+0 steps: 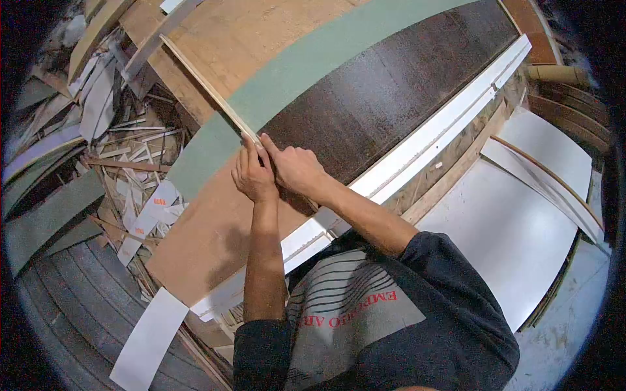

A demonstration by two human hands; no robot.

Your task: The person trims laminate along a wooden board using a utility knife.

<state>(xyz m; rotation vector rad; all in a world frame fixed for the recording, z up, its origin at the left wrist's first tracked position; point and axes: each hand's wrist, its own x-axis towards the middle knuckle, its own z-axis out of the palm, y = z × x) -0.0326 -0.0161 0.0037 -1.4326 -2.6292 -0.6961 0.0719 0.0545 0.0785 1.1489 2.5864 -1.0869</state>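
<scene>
Both hands meet near the middle of the view, at the near end of a long thin wooden strip. My left hand has its fingers closed round the strip's end. Right beside it, my right hand is closed, its index finger pointing along the strip; whether it grips anything is hidden. The strip runs up and left along the edge of a dark brown panel, across a green band. Under my left hand is a plain brown board.
White strips line the near edge of the work surface. Large white panels lie at the right. Scrap pieces are heaped on the floor at the left. A white piece juts out at the lower left.
</scene>
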